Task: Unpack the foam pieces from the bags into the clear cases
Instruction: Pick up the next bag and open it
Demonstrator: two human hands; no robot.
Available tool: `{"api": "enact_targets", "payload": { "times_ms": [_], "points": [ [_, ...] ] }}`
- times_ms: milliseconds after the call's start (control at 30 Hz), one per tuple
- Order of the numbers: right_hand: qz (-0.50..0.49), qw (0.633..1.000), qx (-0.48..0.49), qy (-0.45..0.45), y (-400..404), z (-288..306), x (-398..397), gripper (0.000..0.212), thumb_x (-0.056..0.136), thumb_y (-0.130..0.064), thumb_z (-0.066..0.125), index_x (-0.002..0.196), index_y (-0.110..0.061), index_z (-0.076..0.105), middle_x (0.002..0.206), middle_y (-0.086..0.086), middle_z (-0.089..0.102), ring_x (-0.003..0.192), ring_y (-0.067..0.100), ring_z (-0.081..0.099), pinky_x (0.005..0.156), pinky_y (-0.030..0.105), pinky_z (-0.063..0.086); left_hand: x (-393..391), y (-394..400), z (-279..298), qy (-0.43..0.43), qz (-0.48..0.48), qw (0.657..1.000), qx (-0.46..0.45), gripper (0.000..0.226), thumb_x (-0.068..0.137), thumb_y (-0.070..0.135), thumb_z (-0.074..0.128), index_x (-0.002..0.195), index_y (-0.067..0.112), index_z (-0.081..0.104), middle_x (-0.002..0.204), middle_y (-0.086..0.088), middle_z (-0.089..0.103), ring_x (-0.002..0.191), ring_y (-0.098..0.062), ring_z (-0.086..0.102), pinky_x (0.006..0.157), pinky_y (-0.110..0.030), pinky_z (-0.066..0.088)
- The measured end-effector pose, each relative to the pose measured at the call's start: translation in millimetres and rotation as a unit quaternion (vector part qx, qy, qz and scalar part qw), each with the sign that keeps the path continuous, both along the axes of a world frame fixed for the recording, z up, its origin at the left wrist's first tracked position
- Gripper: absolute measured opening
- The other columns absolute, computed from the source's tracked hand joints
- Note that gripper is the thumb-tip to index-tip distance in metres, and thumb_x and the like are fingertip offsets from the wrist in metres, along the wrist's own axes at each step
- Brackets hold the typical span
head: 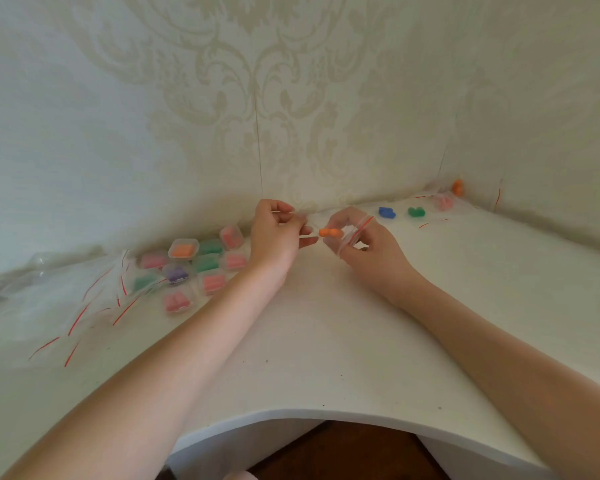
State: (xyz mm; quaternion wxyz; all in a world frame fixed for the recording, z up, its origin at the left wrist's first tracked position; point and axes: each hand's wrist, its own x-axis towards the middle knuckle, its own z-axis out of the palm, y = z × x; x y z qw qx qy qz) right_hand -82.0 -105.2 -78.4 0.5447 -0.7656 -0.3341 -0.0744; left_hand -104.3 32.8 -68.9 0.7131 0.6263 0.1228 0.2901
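Head view: both hands up just above the white surface (326, 341), near the back wall. Right hand (371, 251) pinches a small clear zip bag (355, 233) w/ red seal strip, fingers curled round it. An orange foam pair (329, 232) sticks out of the bag mouth toward the left, long axis roughly horizontal, pointing at the left hand (278, 233). Left hand's fingers are curled; it seems to hold something clear, prob. a case or the bag's lip, but too see-through to tell which. Its fingertips sit just beside the foam's left end, so left hand is the nearer one for the pull; the draw should run leftward along the foam's axis while the right hand keeps the bag.

Filled clear cases (201, 265) cluster on the surface left of the left wrist: pink, green, orange, purple inside. Empty bags (94, 306) lie further left. Still to unpack, judging by position: blue foam (387, 212), green foam (416, 212), a pink one in a bag (444, 203) and another orange piece (458, 187) at the far right corner.
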Motion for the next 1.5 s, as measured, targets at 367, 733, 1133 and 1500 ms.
{"api": "enact_targets", "payload": {
  "times_ms": [367,733,1133,1500],
  "points": [
    [-0.005,0.997,0.062,0.04,1,1,2,0.004,0.088,-0.015,0.064,0.085,-0.016,0.062,0.092,-0.014,0.068,0.079,0.011,0.056,0.073,0.029,0.047,4,12,3,-0.003,0.119,0.992,0.041,0.025,0.092,-0.004,0.046,0.082,0.018,0.038,0.08,-0.007,0.047,0.064,-0.019,0.058,0.051,-0.023,0.055],
    [-0.039,0.986,0.109,0.121,-11,4,11,0.005,0.097,-0.014,0.05,0.092,-0.016,0.052,0.088,0.002,0.067,0.066,0.013,0.061,0.059,0.022,0.049,-22,85,38,-0.011,0.273,0.944,0.184,0.037,0.073,0.003,0.041,0.06,0.031,0.059,0.065,0.012,0.057,0.072,-0.021,0.058,0.076,-0.046,0.054],
    [-0.01,0.992,0.029,0.12,-1,-1,7,0.015,0.097,-0.016,0.049,0.102,-0.019,0.062,0.087,0.002,0.066,0.064,0.012,0.06,0.06,0.025,0.052,-94,120,51,0.023,0.307,0.931,0.197,0.035,0.077,-0.003,0.046,0.067,0.026,0.063,0.081,0.002,0.065,0.065,-0.013,0.06,0.065,-0.027,0.056],
    [-0.036,0.99,-0.013,0.133,-5,-3,2,0.018,0.097,-0.006,0.035,0.098,-0.011,0.053,0.082,0.006,0.057,0.059,0.015,0.054,0.052,0.019,0.044,-173,172,0,0.254,0.358,0.777,0.451,0.024,0.077,-0.009,0.048,0.08,0.003,0.069,0.086,-0.018,0.068,0.084,-0.037,0.06,0.067,-0.031,0.042]
  ]
}}
